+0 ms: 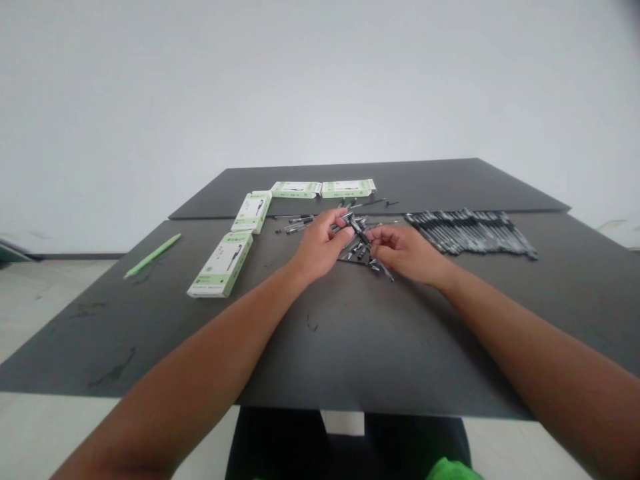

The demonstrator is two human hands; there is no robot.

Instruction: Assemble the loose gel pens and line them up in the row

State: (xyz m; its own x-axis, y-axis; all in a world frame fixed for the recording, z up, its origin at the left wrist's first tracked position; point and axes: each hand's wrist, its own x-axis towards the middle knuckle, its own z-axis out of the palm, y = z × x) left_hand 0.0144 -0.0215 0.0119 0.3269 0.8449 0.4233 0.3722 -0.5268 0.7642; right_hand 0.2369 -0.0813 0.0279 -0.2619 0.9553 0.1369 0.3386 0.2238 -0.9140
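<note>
A black and clear pen is held between my two hands, slanting down to the right. My left hand pinches its upper left end with thumb and fingers. Closed at the pen's lower right end are the fingertips of my right hand. Beneath and around my hands lies a loose pile of pen parts, black and clear, partly hidden by my fingers. To the right of my right hand, many black and clear pens lie side by side in a slanted row.
Several white and green pen boxes lie left and behind the pile, among them a near box and a back box. A light green pen-like stick rests at the far left of the dark table. A seam crosses the tabletop behind my hands.
</note>
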